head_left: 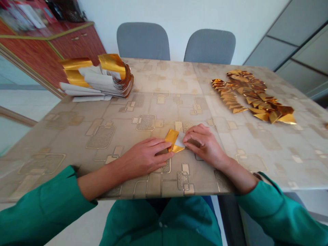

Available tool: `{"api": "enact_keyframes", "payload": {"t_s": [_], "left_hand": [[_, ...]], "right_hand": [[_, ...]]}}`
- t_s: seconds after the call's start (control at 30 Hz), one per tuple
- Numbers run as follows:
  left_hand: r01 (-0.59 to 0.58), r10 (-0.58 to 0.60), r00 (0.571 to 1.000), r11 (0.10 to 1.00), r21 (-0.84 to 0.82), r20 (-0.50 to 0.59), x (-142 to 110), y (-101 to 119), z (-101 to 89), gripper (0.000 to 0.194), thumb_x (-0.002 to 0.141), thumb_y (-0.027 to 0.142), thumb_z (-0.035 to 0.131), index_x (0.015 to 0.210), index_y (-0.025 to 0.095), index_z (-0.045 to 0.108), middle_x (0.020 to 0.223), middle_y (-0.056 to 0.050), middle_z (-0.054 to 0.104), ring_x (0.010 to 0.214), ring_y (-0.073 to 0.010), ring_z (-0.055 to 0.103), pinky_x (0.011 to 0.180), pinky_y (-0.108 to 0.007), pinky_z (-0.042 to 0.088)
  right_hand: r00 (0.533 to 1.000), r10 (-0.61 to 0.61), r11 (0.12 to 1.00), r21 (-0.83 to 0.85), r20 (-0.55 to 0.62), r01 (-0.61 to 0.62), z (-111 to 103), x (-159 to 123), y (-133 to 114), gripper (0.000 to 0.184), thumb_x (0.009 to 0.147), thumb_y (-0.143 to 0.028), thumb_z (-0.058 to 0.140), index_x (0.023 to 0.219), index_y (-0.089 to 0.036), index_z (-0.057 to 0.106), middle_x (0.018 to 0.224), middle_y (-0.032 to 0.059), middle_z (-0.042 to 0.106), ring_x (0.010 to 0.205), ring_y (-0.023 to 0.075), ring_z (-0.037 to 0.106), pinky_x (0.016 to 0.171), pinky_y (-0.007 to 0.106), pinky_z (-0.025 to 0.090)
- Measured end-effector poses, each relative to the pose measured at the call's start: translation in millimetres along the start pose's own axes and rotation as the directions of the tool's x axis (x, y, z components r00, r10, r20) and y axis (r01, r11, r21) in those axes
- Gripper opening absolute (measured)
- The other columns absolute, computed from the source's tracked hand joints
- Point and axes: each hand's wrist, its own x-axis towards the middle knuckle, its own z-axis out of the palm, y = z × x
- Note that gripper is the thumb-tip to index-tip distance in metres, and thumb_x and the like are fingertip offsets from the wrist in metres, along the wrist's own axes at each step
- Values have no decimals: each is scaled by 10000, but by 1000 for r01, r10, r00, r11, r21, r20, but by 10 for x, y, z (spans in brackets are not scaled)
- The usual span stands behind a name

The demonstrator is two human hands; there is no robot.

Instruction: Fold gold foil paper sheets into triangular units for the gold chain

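A small strip of gold foil paper [172,136] with a whitish back lies partly folded on the table in front of me. My left hand [146,155] holds its left end down, with the index finger and thumb on the foil. On the other side, my right hand [203,141] pinches the pale corner between thumb and fingertips, the fingers curled. The pinched edge is partly hidden by the fingertips.
A thick stack of gold and white paper sheets [102,82] stands at the back left. Folded gold foil pieces [256,92] lie in curving rows at the right. The patterned tablecloth [164,82] covers the table. Two grey chairs [143,41] stand behind it.
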Motion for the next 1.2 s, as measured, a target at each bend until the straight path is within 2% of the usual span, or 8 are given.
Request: {"api": "enact_keyframes", "payload": {"t_s": [0.07,0.2,0.4,0.53,0.8,1.0,1.1,1.2], "left_hand": [[-6,5,1000,1000,17,6,15,-13,-5,267,991,188,500,1212,130,637,1242,-142,644,1134,-233,619,979,-381,545],[-24,24,999,999,27,30,40,13,-20,271,1009,164,457,1208,102,630,1121,-127,673,1095,-223,622,964,-376,551],[23,-24,998,1000,15,56,27,44,-21,269,1008,182,476,1225,124,625,1062,-103,676,1088,-236,608,952,-405,539],[41,-45,996,998,51,74,26,75,-32,280,1011,204,477,1239,124,617,1076,-98,679,1076,-247,605,945,-420,528],[90,-101,984,992,84,143,25,148,-29,350,955,335,613,1238,128,609,1149,-117,655,1069,-274,594,944,-431,507],[74,-80,990,996,54,115,1,108,-42,340,974,349,590,1241,139,612,1164,-99,660,1104,-263,586,997,-428,472],[93,-100,989,994,63,107,-30,89,-55,347,970,371,600,1259,177,615,1216,-96,653,1175,-276,561,1065,-477,419],[159,-168,981,983,93,98,-63,92,-63,374,941,426,639,1271,251,626,1318,-116,605,1258,-312,514,1101,-556,364]], "right_hand": [[997,-62,998,-7,-39,62,-12,18,-32,100,962,-215,571,961,-235,669,1002,45,701,950,210,582,860,383,400],[983,-185,983,-19,-6,185,-35,22,-75,204,977,-166,501,1052,-247,672,1044,42,714,989,207,591,886,397,399],[934,-300,941,-101,192,323,-46,-15,-90,249,955,-137,504,1091,-241,685,1052,29,728,970,210,563,866,411,360],[913,-349,918,-117,213,378,-49,-21,-67,228,967,-157,502,1082,-207,693,1030,40,733,978,211,553,894,415,346],[889,-389,882,-182,242,435,-71,-10,-98,229,969,-197,505,1062,-209,714,926,40,705,907,199,520,878,402,326],[906,-377,895,-175,194,410,-121,-15,-31,261,977,-157,482,957,-214,735,806,32,680,898,188,522,911,405,328],[907,-372,896,-178,197,407,-123,-17,-19,266,974,-147,485,901,-211,732,790,30,678,894,185,526,911,400,339],[906,-363,899,-175,218,402,-107,-12,-31,260,969,-148,490,873,-206,725,799,36,682,895,189,529,889,389,354]]}}
